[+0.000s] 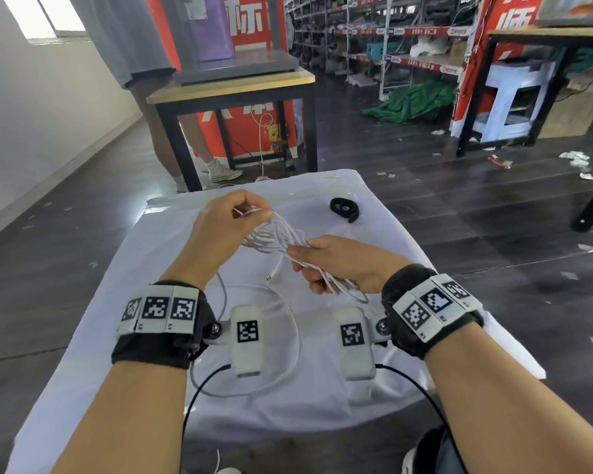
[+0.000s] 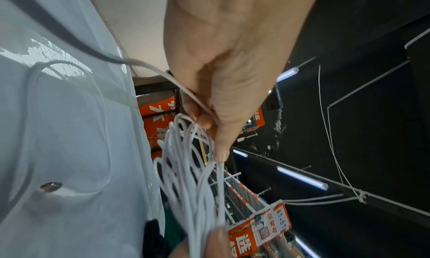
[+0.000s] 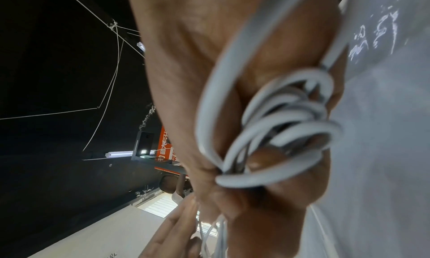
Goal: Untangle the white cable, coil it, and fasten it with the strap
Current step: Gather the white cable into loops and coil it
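The white cable (image 1: 277, 238) is gathered into several long loops held above the white-covered table (image 1: 384, 234). My left hand (image 1: 231, 218) pinches the far end of the loops (image 2: 186, 151) between thumb and fingers. My right hand (image 1: 326, 260) grips the near end of the bundle (image 3: 286, 118), with loops sticking out behind the fist. Loose cable (image 1: 290, 323) trails down onto the cloth in a wide curve, its metal plug (image 1: 268, 277) lying between my hands; the plug (image 2: 50, 187) also shows in the left wrist view. The black strap (image 1: 344, 208) lies curled on the cloth beyond my hands.
A wooden table with black legs (image 1: 233, 90) stands just past the covered table, and a person's legs (image 1: 185, 145) are beside it. Shelving racks (image 1: 391, 35) and a green cloth (image 1: 411, 100) fill the background. Black sensor wires (image 1: 199, 388) run from my wrists.
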Motion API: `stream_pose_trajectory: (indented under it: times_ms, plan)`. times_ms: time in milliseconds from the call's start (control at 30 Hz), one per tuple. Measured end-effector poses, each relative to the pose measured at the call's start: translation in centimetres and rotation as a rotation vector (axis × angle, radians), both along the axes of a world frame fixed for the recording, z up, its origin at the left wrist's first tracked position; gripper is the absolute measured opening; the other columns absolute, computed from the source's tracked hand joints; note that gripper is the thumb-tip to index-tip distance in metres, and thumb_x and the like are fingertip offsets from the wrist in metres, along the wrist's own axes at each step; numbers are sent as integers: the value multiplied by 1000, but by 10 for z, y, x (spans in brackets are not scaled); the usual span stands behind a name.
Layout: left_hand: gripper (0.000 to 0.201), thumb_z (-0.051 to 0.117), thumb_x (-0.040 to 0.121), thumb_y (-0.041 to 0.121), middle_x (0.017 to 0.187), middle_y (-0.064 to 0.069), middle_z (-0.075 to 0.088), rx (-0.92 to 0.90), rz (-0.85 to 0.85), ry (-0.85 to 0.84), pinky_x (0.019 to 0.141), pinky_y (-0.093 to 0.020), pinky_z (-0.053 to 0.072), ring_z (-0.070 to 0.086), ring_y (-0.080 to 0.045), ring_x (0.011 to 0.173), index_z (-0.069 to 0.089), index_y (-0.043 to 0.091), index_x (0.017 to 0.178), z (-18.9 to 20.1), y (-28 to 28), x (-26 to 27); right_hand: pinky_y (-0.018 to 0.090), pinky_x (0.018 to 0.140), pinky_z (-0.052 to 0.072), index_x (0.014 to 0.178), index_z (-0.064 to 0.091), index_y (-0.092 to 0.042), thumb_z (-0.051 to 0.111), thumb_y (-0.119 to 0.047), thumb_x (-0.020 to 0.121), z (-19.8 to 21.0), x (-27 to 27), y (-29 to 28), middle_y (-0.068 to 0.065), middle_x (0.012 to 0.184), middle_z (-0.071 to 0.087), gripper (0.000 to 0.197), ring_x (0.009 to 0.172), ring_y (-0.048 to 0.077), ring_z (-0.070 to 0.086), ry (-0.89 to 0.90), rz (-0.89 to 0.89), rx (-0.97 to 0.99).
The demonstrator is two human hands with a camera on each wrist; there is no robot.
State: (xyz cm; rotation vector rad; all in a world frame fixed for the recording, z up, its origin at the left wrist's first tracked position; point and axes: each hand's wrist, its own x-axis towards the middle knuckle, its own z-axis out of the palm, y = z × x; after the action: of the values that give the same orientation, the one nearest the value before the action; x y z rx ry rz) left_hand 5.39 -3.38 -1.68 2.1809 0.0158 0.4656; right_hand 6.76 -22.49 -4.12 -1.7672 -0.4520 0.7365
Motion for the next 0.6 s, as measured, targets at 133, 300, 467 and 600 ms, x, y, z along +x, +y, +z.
stream_pose_trajectory:
  times_ms: [133,300,467,600]
  plan:
    - [8,69,85,30,89,9,70,-67,53,12,79,-23,46,59,-7,79,74,27,90,0,14,0,23,51,33,82,50,-10,47,-38,98,-3,1,0,-7,50,40,32,43,8,41,34,11,66]
    - [14,69,85,32,88,6,71,-225,111,25,76,-20,46,62,-9,82,72,20,91,-4,17,2,17,47,36,80,49,-10,45,-33,100,1,-2,3,-6,52,36,31,45,8,39,28,14,147]
    - [7,73,81,22,87,-1,69,-790,13,71,74,-23,50,64,-11,73,68,19,84,4,14,4,17,50,36,84,49,-9,44,-32,100,4,-3,5,-2,59,35,28,49,9,40,26,27,259]
    - [21,64,87,34,96,-10,68,-1011,-129,210,70,-39,58,69,-24,82,63,17,99,3,10,8,18,52,37,86,48,-10,42,-32,101,3,-2,7,-2,61,39,27,54,10,43,34,45,266]
